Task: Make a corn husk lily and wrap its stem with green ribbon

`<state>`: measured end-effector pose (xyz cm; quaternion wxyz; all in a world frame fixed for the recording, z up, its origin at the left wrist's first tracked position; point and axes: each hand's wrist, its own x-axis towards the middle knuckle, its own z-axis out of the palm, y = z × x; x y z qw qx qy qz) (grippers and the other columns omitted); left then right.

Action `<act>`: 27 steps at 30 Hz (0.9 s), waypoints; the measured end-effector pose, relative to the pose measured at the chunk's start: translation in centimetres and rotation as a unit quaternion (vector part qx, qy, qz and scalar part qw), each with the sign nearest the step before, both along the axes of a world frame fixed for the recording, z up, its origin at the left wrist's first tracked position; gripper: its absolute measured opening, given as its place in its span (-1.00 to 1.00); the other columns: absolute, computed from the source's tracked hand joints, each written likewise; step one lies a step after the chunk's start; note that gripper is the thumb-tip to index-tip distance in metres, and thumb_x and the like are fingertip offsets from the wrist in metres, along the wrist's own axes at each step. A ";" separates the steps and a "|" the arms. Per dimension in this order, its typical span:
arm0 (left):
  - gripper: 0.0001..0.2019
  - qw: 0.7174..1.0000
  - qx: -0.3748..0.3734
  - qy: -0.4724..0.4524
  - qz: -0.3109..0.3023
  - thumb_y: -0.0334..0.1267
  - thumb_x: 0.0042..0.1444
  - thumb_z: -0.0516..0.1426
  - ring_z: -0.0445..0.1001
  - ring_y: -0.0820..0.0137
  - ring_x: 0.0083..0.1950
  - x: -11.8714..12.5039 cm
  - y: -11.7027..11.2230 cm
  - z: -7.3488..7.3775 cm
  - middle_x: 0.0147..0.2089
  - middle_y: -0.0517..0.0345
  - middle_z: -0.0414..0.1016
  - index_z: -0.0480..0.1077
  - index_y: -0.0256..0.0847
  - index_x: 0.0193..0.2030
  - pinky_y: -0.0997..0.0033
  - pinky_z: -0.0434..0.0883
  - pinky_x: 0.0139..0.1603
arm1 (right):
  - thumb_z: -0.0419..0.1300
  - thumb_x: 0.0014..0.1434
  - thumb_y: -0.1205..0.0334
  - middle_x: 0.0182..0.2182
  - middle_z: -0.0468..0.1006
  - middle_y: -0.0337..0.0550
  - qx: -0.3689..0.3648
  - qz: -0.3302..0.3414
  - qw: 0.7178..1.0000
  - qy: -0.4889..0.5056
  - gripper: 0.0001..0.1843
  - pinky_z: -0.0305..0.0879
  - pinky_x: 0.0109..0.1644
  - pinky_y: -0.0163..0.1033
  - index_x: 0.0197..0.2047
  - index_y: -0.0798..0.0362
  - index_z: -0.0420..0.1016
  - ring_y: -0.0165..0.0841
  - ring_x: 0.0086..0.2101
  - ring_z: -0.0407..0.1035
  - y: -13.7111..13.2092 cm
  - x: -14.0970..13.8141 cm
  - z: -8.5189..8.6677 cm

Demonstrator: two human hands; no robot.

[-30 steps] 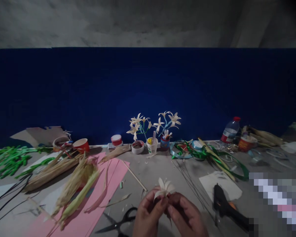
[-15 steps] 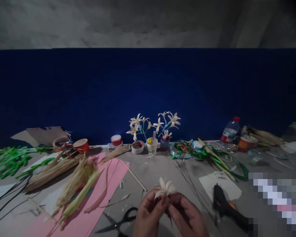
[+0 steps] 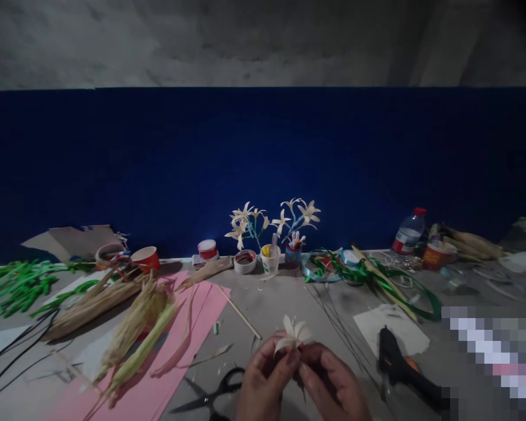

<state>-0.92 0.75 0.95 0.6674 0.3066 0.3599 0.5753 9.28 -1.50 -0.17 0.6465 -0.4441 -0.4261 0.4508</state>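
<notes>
Low in the middle of the head view, a cream husk flower [image 3: 294, 332] with curling petals stands upright between my fingertips. My left hand [image 3: 265, 374] pinches its base from the left, thumb across the front. From the other side my right hand [image 3: 333, 380] closes on the same base, its fingertips meeting the left ones. A thin dark stem end pokes out below my fingers. Black scissors [image 3: 210, 397] lie spread just left of my left hand. To the right of my right hand rests a black glue gun [image 3: 398, 368].
Dried corn husks [image 3: 135, 327] lie over pink paper [image 3: 188, 333] at left, near green pipe cleaners [image 3: 20, 283]. Finished flowers [image 3: 241, 222] stand in cups at the back. Thin wires [image 3: 339, 321], green ribbon [image 3: 390, 280] and a plastic bottle [image 3: 409, 234] occupy the right.
Hardly anything differs. Both hands keep their pinch on the flower, in nearly the same spot.
</notes>
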 end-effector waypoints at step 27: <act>-0.65 1.000 0.000 0.005 0.007 -0.08 -0.28 0.40 0.53 0.27 -0.26 0.1 0.5 -0.9 -0.35 0.02 0.63 0.58 -0.23 -0.34 0.39 0.40 -0.15 | 0.26 0.10 0.04 -0.50 0.51 -0.21 0.009 0.035 0.999 -0.025 -0.77 0.39 -0.27 -0.34 -0.37 0.04 0.56 -0.32 -0.42 0.41 0.3 0.5 -0.4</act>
